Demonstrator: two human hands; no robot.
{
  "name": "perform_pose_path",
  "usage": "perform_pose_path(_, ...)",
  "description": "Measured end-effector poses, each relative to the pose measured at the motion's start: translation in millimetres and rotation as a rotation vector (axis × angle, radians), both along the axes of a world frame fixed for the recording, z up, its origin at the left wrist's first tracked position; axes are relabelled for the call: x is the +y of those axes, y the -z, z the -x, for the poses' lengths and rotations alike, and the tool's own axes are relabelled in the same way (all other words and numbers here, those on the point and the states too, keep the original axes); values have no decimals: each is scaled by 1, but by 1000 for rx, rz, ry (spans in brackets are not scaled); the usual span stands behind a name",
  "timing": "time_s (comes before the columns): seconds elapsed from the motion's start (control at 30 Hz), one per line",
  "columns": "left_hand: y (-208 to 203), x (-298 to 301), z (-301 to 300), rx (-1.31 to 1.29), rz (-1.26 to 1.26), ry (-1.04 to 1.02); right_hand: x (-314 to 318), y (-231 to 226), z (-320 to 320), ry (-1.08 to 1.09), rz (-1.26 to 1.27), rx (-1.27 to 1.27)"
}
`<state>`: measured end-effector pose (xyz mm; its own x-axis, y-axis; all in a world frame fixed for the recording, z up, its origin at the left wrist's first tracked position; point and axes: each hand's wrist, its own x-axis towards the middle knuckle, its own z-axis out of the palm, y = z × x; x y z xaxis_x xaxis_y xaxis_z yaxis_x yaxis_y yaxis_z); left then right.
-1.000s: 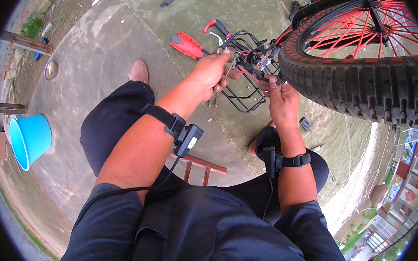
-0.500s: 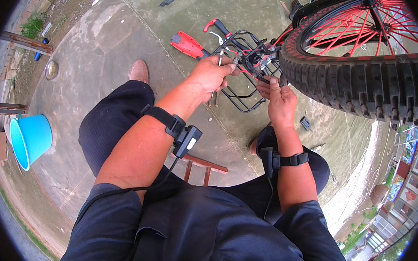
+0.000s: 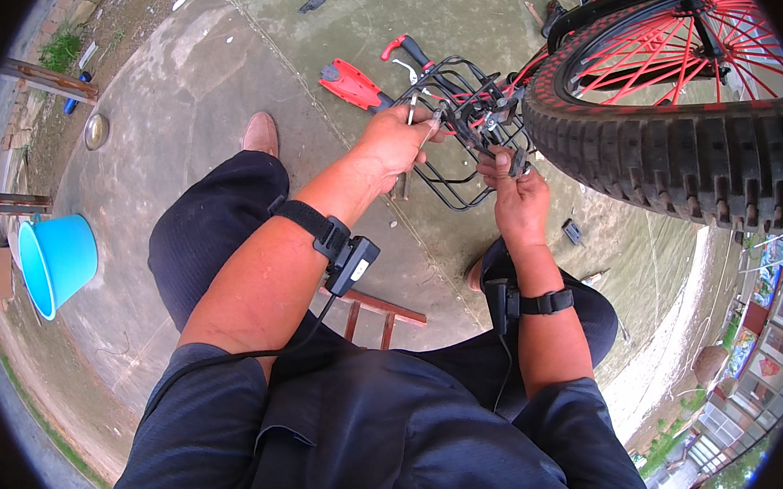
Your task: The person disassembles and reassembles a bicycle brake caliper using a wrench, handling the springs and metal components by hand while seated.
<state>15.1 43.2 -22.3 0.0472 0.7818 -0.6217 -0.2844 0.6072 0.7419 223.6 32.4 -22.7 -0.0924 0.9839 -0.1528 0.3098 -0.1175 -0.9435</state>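
A bicycle with a thick-treaded black tire [image 3: 664,165] and red spokes [image 3: 673,60] fills the upper right. Beside the wheel a black wire basket [image 3: 455,194] sits around the handlebar parts and red cables. My left hand [image 3: 398,144] is closed on a slim silver wrench [image 3: 412,110], its fingertips against a metal fitting by the basket. My right hand [image 3: 519,195] pinches a small black part [image 3: 517,161] just below the tire; its exact kind is hard to make out. Past my left hand are a red-tipped black handlebar grip [image 3: 416,51] and a red fender [image 3: 352,85].
A blue bucket [image 3: 57,260] stands at the far left, with a round metal bowl [image 3: 96,132] beyond it. Small black pieces [image 3: 314,2] lie on the concrete, another black piece [image 3: 573,231] right of my right hand. A reddish wooden stool [image 3: 386,308] shows between my legs.
My right hand has drawn slightly left and turned, bringing the small black part into clearer view. My left hand stays nearly in place with the wrench.
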Motion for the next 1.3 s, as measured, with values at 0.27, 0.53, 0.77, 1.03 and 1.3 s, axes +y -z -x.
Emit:
perform_pose_path(0.27,-5,0,-1,17,-12,-37,-4,-6,4,-28,-21,-26)
perform_pose_path(0.53,-4,1,0,-12,-83,-93,-7,3,2,-119,-56,-179)
perform_pose_path(0.77,-13,2,5,-91,-138,-95,-15,6,1,-241,-145,-414)
perform_pose_path(1.03,-16,-1,12,-158,-141,-97,-13,-3,2,-230,-61,-352)
perform_pose_path(1.3,-10,-2,19,-143,-154,-38,-5,-12,-9,-320,189,208)
